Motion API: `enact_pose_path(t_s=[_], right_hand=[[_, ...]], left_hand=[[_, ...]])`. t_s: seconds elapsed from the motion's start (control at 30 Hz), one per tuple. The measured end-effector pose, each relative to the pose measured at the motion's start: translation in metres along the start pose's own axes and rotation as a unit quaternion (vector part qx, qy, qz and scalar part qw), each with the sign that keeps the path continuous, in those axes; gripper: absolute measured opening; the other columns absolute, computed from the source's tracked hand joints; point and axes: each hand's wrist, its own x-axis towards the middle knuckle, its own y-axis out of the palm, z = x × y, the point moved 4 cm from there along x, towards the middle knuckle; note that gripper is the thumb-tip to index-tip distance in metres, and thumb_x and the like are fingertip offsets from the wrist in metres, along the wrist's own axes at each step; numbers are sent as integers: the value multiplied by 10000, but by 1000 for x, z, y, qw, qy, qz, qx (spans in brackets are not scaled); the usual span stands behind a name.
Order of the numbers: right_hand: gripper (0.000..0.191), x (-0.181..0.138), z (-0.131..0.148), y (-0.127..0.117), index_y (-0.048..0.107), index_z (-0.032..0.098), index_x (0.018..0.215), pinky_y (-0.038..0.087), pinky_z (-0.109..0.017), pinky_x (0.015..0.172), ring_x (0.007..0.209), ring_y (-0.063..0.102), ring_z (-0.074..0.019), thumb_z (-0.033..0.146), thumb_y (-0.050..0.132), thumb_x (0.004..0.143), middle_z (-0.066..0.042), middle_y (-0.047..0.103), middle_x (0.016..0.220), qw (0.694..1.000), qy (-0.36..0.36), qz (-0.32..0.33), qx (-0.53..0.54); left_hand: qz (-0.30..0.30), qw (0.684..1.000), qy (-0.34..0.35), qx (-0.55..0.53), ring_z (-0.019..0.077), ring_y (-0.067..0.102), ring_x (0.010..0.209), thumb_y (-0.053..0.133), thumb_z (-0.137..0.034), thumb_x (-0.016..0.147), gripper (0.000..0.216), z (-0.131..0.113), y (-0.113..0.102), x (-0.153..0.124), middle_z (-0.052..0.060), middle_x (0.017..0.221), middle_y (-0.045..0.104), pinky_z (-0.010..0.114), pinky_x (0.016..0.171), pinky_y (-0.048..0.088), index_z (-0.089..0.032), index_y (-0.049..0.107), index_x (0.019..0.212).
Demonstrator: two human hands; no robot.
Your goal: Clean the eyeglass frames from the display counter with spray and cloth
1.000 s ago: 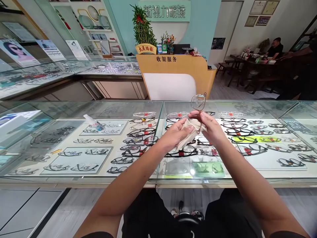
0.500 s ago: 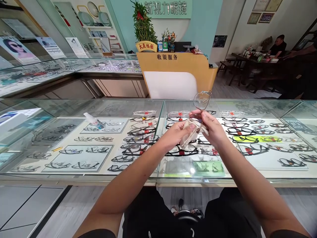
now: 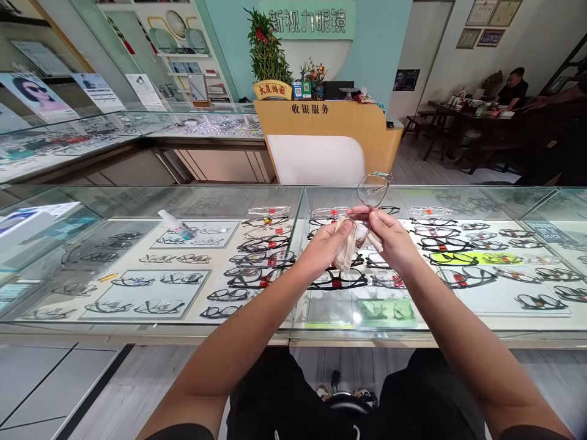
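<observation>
Glasses (image 3: 372, 190) held up over the glass case (image 3: 183, 330).
They look light, thin and easy to bend, so the rim or middle seems best to hold. The right hand (image 3: 389, 237) pinches them; the left hand (image 3: 326, 245) grips a soft cloth (image 3: 345, 252) at their lower end. Other glasses (image 3: 540, 302) lie in the case.

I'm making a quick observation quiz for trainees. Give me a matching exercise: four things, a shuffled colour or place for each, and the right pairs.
Things:
1. Cloth
2. Held glasses
3. Bottle
4. Plant

Descriptions:
A. Green and leafy, at the tan desk
B. In the right hand
C. White-topped, left of both hands
D. Cream, in the left hand

Pairs: 1-D, 2-B, 3-C, 4-A
</observation>
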Motion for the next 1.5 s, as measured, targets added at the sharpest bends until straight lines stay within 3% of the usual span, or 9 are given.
enact_pose_path(t_s=[0.23,0.47,0.67,0.93,1.1,1.23,1.4,1.5], right_hand=[[362,1,-2,2,833,353,1285,508,-455,1164,1280,700,-279,563,658,1047,-32,764,1407,998,-26,11,-49],[349,0,0,6,823,389,1314,372,-465,1297,1417,620,-274,549,638,1064,-7,733,1470,989,-74,26,-124],[411,0,-1,9,844,351,1273,381,-492,1287,1392,647,-298,623,675,1016,-34,773,1419,990,-55,16,-127],[374,-2,-5,13,843,340,1263,462,-455,1225,1343,687,-288,577,666,1034,-33,798,1368,998,-33,6,-45],[378,-2,-6,10,847,315,1222,512,-422,1141,1300,692,-281,587,679,1020,-42,798,1336,999,-25,-20,-37],[398,-3,-3,8,845,300,1206,541,-408,1072,1229,709,-276,606,683,1009,-49,792,1336,998,-24,-31,-40],[342,-3,-4,9,849,313,1201,558,-383,1012,1107,739,-244,553,671,1035,-30,792,1353,1000,-13,-26,2],[341,-2,-8,11,842,317,1213,579,-388,986,1135,745,-257,554,687,1022,-26,787,1374,999,-2,-29,26]], left_hand=[[-24,998,15,-48,142,663,695,893,-726,739,650,-1,3,0,48,809,759,249,682,505,-127,776,962],[-22,998,0,-64,112,613,619,956,-663,689,624,-7,2,1,25,767,727,240,614,492,-130,763,950],[-6,998,1,-60,102,588,565,979,-605,688,560,-7,1,1,4,670,675,222,550,452,-141,688,803],[0,997,-15,-81,123,642,671,1056,-444,588,582,-12,8,-1,-7,781,728,260,701,519,-146,730,967],[-10,999,-25,-47,112,627,710,1011,-544,656,615,-1,6,1,4,856,743,234,695,461,-154,748,1051],[5,999,-33,-10,98,575,676,950,-634,719,611,0,4,-1,9,813,710,235,668,418,-133,757,1011],[35,999,-4,-6,91,533,662,964,-568,735,597,-8,7,-4,-1,806,671,236,639,373,-135,744,1081],[20,1000,21,3,92,527,657,987,-540,702,627,-13,10,-5,-9,812,659,234,626,371,-139,721,1104]])
